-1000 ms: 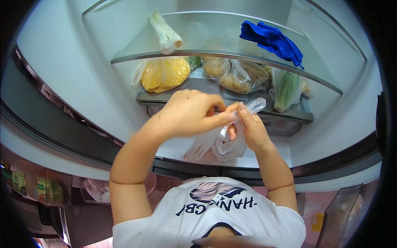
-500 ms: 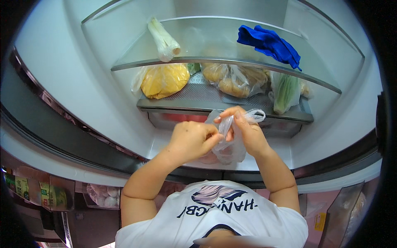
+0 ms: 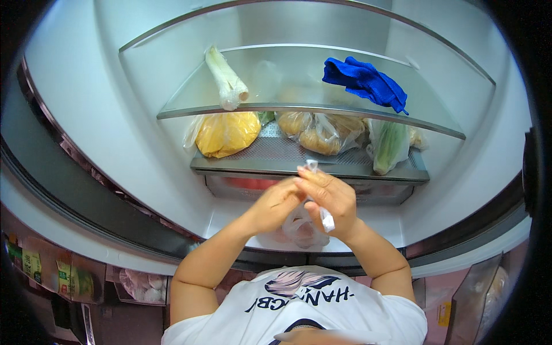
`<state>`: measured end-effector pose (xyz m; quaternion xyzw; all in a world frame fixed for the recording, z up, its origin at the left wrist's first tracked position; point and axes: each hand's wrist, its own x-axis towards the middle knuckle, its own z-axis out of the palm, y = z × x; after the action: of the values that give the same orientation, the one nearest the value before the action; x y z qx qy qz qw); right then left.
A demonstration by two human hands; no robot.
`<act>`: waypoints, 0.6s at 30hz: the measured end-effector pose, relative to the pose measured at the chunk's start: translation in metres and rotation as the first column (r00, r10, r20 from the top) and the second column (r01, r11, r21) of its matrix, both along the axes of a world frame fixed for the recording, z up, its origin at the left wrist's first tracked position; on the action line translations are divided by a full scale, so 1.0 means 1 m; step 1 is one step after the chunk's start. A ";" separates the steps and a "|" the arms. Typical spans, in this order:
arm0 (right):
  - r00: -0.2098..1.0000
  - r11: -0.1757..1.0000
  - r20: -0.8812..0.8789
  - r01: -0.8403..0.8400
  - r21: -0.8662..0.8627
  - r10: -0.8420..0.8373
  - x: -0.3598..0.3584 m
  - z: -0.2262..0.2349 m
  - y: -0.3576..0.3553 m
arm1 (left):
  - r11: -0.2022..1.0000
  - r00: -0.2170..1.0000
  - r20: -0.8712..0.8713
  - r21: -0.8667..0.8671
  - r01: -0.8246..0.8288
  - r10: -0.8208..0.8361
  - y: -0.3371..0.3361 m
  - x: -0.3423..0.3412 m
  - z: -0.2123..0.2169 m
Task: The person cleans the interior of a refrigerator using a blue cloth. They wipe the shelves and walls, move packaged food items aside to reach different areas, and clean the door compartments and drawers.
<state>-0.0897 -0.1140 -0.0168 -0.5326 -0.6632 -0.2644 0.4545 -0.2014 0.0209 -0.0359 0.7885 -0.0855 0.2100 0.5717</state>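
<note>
Two hands meet before an open fridge: left hand (image 3: 276, 202) and right hand (image 3: 330, 198) pinch the twisted neck of a thin plastic bag (image 3: 302, 227); it looks light, soft, slippery and tearable.

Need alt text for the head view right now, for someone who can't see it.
Both hands, left hand and right hand, grip the neck of a clear plastic bag before an open fridge. On its shelves: a blue cloth, a pale leek-like stalk, a yellow bagged item.
</note>
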 end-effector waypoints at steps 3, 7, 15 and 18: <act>0.997 0.993 -0.035 -0.071 -0.096 0.068 -0.001 0.002 -0.005 | 0.928 0.954 -0.261 -0.371 0.042 -0.148 -0.007 0.001 -0.005; 0.988 0.984 -0.087 -0.139 -0.112 0.130 -0.002 -0.006 -0.008 | 0.943 0.991 -0.129 -0.323 -0.076 0.036 -0.014 0.003 -0.003; 0.902 0.892 -0.189 -0.419 -0.166 0.388 -0.010 -0.029 -0.012 | 0.863 0.838 -0.265 -0.041 -0.504 0.477 0.030 0.011 -0.061; 0.854 0.836 -0.201 -0.515 -0.188 0.480 -0.017 -0.030 -0.011 | 0.773 0.758 -0.149 0.117 -0.624 0.635 0.044 0.008 -0.088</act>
<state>-0.1064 -0.1254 -0.0468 -0.4093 -0.7705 -0.0167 0.4884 -0.1930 0.0652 -0.1241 0.8038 0.2301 0.3149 0.4492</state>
